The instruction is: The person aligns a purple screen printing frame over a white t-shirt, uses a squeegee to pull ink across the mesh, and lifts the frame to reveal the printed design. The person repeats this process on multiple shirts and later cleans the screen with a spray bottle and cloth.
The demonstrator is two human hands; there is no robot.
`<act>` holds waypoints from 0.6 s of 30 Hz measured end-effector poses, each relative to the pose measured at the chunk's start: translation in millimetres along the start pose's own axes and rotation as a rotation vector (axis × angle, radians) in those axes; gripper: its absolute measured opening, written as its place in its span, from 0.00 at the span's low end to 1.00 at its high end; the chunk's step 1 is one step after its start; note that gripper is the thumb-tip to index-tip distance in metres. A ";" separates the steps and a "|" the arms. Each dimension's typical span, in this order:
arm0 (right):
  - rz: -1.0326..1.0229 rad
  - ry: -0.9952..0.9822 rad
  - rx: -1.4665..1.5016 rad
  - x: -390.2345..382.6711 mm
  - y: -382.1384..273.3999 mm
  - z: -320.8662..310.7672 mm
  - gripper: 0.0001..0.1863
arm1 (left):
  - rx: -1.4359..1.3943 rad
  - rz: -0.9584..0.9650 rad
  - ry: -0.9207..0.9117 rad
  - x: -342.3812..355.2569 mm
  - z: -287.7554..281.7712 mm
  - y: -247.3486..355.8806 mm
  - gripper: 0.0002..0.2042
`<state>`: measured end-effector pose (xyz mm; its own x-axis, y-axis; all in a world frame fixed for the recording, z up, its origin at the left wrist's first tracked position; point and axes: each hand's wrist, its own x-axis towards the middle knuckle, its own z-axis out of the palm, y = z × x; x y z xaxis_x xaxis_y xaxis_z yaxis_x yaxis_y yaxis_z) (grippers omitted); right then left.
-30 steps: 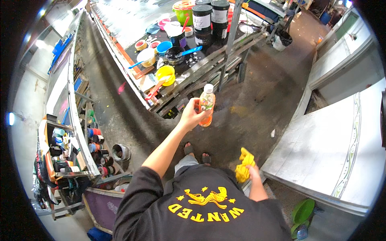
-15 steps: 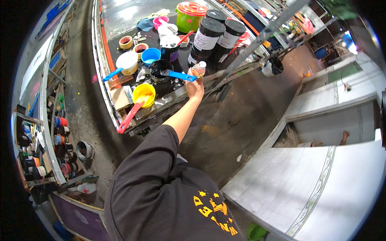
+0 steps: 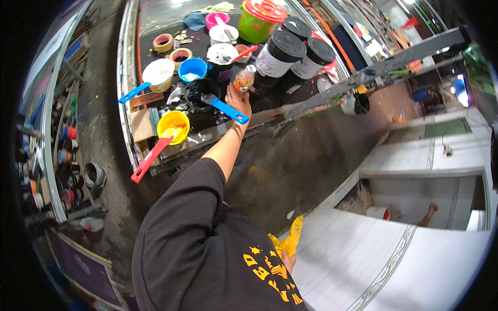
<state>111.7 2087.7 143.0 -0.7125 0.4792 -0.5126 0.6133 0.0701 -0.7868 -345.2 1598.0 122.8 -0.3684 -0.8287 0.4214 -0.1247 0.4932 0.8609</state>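
Observation:
My left hand reaches over the work table and is closed round a small clear bottle with an orange patterned label. In front of that wrist sticks out the blue handle of a spatula, which stands in a black tub. Left of it are a yellow tub with a red-handled spatula, a blue tub and a white tub. Low by my shirt, my right hand grips a crumpled yellow cloth; its fingers are partly hidden.
Large black-lidded jars and a green bucket with a red lid stand behind the bottle. Tape rolls lie farther left. A metal rail crosses at the right. Paint containers fill a shelf at far left.
My left hand and the bottle have shifted left relative to the jars, closer to the black tub. My right hand with the yellow cloth has come into view.

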 end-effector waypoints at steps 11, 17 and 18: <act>-0.414 -0.448 -0.379 128.6 -96.0 17.7 0.27 | -0.040 -0.055 -0.491 -162.1 -140.1 25.5 0.31; -0.410 -1.123 -0.541 101.9 -131.8 104.8 0.20 | 0.006 -0.328 -1.102 -296.0 -318.8 14.6 0.43; -0.351 -1.271 -0.580 62.0 -156.5 119.6 0.19 | 0.025 -0.324 -1.029 -311.1 -348.4 8.8 0.45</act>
<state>-69.3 2001.7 193.2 -0.4791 -0.7054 -0.5223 0.1753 0.5062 -0.8444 89.3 1767.9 98.6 -0.9106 -0.3062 -0.2776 -0.3702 0.3056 0.8772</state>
